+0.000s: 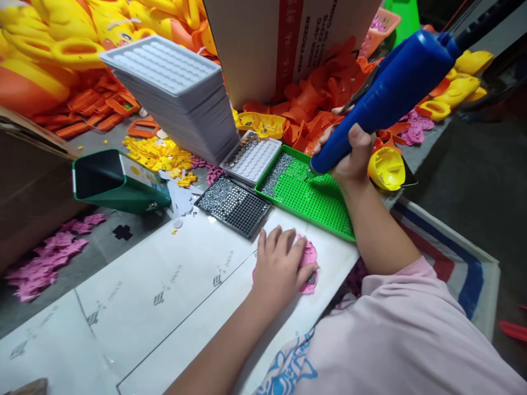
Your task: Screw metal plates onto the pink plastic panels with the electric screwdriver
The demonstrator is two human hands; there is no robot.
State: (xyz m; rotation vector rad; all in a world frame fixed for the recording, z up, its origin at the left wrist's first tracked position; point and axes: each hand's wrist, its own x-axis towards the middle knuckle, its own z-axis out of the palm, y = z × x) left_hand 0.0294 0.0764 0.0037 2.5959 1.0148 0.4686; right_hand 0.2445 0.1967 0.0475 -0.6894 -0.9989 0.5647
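Note:
My right hand point(356, 151) is wrapped around a blue electric screwdriver point(395, 82), held tilted with its tip down at a green perforated tray point(307, 206). Small silvery screws point(278, 173) are heaped at the left end of that tray. On the white board, my left hand point(278, 258) lies with fingers spread over a pink plastic part point(308, 255). The part sticks out on both sides of the hand, with a dark piece showing near the thumb. Most of it is hidden under the palm.
A black perforated tray point(242, 211) with more screws adjoins the green one. Behind stand a white tray point(257, 164) of round metal pieces and a tall stack of white trays point(177, 93). A dark green bin point(123, 184) is at left. Yellow parts point(158, 153) lie beyond.

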